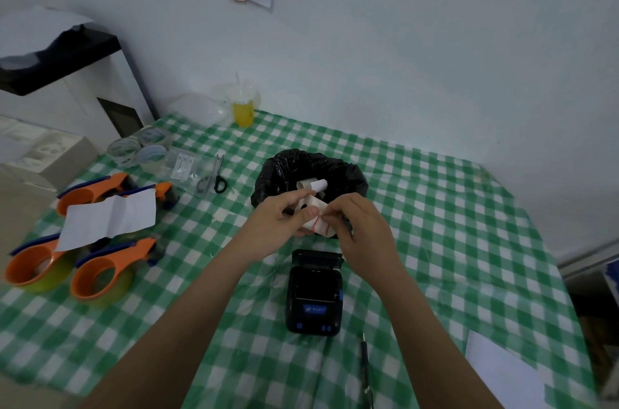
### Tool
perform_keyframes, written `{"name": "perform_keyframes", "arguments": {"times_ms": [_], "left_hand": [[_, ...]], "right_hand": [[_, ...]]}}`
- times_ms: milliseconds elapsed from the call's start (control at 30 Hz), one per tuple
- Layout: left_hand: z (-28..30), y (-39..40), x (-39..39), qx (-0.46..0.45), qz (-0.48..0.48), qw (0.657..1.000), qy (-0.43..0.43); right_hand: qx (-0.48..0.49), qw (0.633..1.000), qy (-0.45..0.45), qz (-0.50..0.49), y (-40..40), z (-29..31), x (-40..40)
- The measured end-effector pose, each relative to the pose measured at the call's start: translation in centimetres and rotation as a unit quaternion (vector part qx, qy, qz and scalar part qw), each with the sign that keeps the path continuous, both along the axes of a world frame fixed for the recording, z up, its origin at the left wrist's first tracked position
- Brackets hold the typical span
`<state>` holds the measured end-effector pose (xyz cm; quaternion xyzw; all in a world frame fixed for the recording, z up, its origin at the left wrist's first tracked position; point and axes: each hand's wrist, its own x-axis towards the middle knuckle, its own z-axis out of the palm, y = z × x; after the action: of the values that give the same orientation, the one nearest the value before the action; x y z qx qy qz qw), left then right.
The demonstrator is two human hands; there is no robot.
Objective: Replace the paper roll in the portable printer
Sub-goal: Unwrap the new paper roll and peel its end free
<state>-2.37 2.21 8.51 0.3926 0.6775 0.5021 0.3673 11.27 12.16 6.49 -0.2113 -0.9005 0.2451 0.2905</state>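
Note:
A small white paper roll [316,222] with a red line across it is held above the table, just in front of the bin. My left hand [281,219] grips its left side with the thumb on top. My right hand [360,227] pinches the roll's right edge at the red line. Below my hands the black portable printer [315,294] lies on the green checked cloth with its lid [316,257] flipped open toward the bin; its paper bay looks empty. Another white paper roll [313,185] lies inside the black-bagged bin [278,170].
Several orange tape dispensers [100,271] and a white sheet [110,219] fill the left side. Clear tape rolls [137,149], scissors [214,177] and a yellow drink cup [243,107] sit further back. A pen [365,365] and white paper [502,371] lie near the front right.

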Motion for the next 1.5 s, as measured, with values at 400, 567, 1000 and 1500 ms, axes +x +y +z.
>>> {"name": "perform_keyframes", "arguments": {"times_ms": [400,567,1000,1500], "left_hand": [[-0.6,-0.3,-0.9,-0.024,-0.010,0.992,-0.121],[-0.9,-0.4,-1.2,-0.020,-0.010,0.990,-0.137],[-2.7,0.1,-2.3,-0.017,0.025,0.982,-0.184],[-7.1,2.0,-6.6,-0.052,0.129,0.973,-0.186]], "right_hand": [[0.022,0.999,0.036,-0.009,0.0,-0.5,-0.2],[0.010,0.999,0.044,-0.003,0.0,-0.8,-0.4],[-0.103,0.991,0.088,-0.009,0.1,-2.3,-1.0],[-0.189,0.965,-0.078,-0.166,8.8,-5.7,-8.6]]}}
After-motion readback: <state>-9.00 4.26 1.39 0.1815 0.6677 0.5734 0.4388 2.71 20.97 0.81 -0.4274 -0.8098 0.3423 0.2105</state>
